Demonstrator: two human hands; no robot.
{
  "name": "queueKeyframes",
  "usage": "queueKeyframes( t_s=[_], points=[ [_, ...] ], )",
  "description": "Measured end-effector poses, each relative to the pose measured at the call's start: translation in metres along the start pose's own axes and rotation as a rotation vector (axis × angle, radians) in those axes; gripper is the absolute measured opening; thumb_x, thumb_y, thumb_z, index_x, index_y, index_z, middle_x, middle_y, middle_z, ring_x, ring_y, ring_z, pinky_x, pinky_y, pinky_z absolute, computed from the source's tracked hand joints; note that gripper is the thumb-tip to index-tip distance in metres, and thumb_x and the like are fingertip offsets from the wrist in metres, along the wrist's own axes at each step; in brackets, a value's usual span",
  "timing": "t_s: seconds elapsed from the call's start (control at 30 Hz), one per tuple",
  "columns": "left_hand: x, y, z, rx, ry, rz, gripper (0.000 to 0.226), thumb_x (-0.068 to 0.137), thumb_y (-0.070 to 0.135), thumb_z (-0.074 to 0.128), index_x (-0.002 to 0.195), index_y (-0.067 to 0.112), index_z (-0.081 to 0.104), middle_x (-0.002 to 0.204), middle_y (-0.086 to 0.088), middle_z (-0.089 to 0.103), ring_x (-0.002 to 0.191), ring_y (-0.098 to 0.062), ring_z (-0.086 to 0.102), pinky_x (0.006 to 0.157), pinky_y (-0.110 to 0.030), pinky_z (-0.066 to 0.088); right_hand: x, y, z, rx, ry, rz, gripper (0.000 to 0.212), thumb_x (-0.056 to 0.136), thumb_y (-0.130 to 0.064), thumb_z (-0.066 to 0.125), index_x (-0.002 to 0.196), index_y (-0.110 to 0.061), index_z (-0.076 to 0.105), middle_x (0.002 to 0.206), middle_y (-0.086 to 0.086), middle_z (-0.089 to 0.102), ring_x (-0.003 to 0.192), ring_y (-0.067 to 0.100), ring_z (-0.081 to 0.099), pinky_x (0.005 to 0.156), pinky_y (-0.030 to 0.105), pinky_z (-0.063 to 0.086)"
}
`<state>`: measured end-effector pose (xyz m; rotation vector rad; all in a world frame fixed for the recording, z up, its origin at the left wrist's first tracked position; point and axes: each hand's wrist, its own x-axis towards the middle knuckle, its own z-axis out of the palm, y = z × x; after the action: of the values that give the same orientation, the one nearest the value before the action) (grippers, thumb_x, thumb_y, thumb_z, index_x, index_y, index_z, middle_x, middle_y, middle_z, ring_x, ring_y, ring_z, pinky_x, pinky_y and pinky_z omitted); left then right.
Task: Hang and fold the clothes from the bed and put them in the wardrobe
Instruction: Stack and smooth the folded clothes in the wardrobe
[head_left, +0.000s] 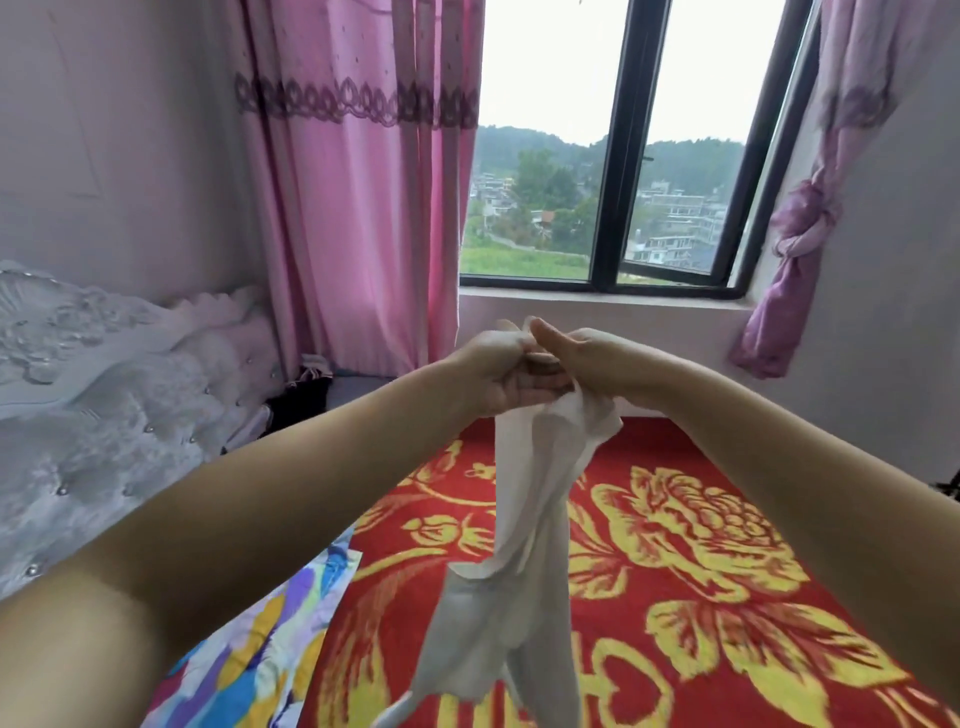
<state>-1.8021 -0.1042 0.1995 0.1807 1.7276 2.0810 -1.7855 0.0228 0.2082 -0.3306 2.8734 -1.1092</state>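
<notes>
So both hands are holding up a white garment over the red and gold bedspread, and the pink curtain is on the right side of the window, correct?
Not quite. In the head view the pink curtain hangs on the left side of the window. The rest holds: the left hand and right hand hold up the white garment over the red and gold bedspread.

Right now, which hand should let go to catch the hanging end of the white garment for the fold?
Probably the left hand. Both hands grip the top of the white garment, with the right hand beside it; the hanging end drifts toward the lower left, on the left arm's side.
</notes>
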Motion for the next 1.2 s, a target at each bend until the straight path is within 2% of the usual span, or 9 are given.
queueKeyframes(
  t_s=[0.13, 0.23, 0.3, 0.37, 0.57, 0.73, 0.9, 1.03, 1.2],
  points=[
    [-0.014, 0.018, -0.010, 0.068, -0.069, 0.019, 0.018, 0.096, 0.003, 0.040, 0.093, 0.001, 0.057, 0.084, -0.016, 0.070, 0.071, -0.024, 0.071, 0.070, -0.039, 0.059, -0.005, 0.008, -0.011, -0.052, -0.125, -0.154, 0.026, 0.097, -0.023, 0.056, 0.116, -0.005, 0.055, 0.097, 0.011, 0.058, 0.090, 0.019, 0.053, 0.082, 0.032, 0.045],
    [-0.017, 0.029, -0.022, 0.709, 0.118, 0.438, 0.020, 0.089, 0.011, 0.058, 0.109, 0.010, 0.059, 0.103, -0.011, 0.068, 0.101, -0.024, 0.064, 0.077, -0.022, 0.052, -0.004, 0.011, -0.016, 0.041, -0.054, -0.190, 0.018, 0.096, -0.006, 0.052, 0.113, -0.005, 0.059, 0.102, 0.019, 0.063, 0.090, 0.021, 0.059, 0.082, 0.034, 0.049],
    [-0.018, 0.032, -0.029, 1.241, 0.186, 0.702, 0.058, 0.084, 0.026, 0.069, 0.135, 0.019, 0.043, 0.127, -0.007, 0.053, 0.120, -0.023, 0.047, 0.090, -0.024, 0.042, -0.007, 0.010, -0.024, 0.080, -0.120, -0.169, 0.016, 0.096, -0.010, 0.053, 0.101, -0.017, 0.066, 0.092, 0.006, 0.070, 0.082, 0.016, 0.066, 0.073, 0.030, 0.055],
    [-0.020, 0.029, -0.031, 1.578, 0.077, 0.631, 0.075, 0.079, 0.038, 0.073, 0.142, 0.024, 0.036, 0.142, -0.003, 0.040, 0.132, -0.021, 0.032, 0.105, -0.037, 0.032, -0.009, 0.008, -0.033, 0.111, -0.226, -0.183, 0.014, 0.096, -0.013, 0.055, 0.100, -0.014, 0.069, 0.089, 0.006, 0.071, 0.078, 0.016, 0.068, 0.068, 0.028, 0.056],
    [-0.023, 0.038, -0.053, 1.054, -0.232, 0.304, 0.012, 0.083, 0.014, 0.072, 0.092, 0.013, 0.065, 0.088, -0.001, 0.072, 0.082, -0.016, 0.070, 0.071, -0.030, 0.058, -0.024, -0.001, -0.061, 0.074, -0.371, -0.124, 0.026, 0.084, -0.019, 0.066, 0.105, -0.004, 0.066, 0.089, 0.010, 0.073, 0.072, 0.018, 0.070, 0.059, 0.026, 0.057],
    [-0.036, 0.052, -0.039, 0.940, -0.369, 0.362, 0.018, 0.079, 0.021, 0.075, 0.094, 0.023, 0.064, 0.089, 0.000, 0.074, 0.082, -0.022, 0.072, 0.069, -0.034, 0.059, -0.049, -0.007, -0.095, -0.212, -0.346, -0.093, 0.015, 0.082, -0.018, 0.067, 0.086, -0.004, 0.069, 0.076, 0.008, 0.074, 0.061, 0.018, 0.069, 0.051, 0.024, 0.055],
    [-0.041, 0.091, -0.041, 0.914, -0.480, 0.254, 0.034, 0.071, 0.024, 0.081, 0.100, 0.016, 0.065, 0.099, -0.010, 0.073, 0.085, -0.028, 0.072, 0.068, -0.034, 0.058, -0.059, 0.003, -0.114, 0.064, -0.297, -0.202, 0.020, 0.082, -0.025, 0.059, 0.086, -0.008, 0.069, 0.071, -0.001, 0.071, 0.056, 0.007, 0.065, 0.051, 0.013, 0.050],
    [0.010, 0.066, -0.049, 1.241, -0.289, 0.023, 0.023, 0.076, 0.021, 0.078, 0.095, 0.013, 0.068, 0.097, -0.009, 0.073, 0.084, -0.024, 0.070, 0.079, -0.038, 0.058, -0.014, 0.059, -0.081, 0.036, -0.258, 0.003, 0.018, 0.088, -0.025, 0.061, 0.077, -0.017, 0.072, 0.062, -0.009, 0.061, 0.055, 0.003, 0.058, 0.057, 0.022, 0.054],
    [0.088, 0.030, -0.051, 1.516, 0.060, 0.086, 0.017, 0.080, 0.025, 0.074, 0.086, 0.014, 0.064, 0.068, 0.003, 0.058, 0.058, -0.011, 0.054, 0.050, -0.021, 0.042, 0.054, 0.107, -0.032, -0.216, 0.118, 0.123, 0.022, 0.089, 0.002, 0.045, 0.093, 0.001, 0.066, 0.082, 0.013, 0.058, 0.079, 0.031, 0.063, 0.074, 0.052, 0.058]
  ],
)
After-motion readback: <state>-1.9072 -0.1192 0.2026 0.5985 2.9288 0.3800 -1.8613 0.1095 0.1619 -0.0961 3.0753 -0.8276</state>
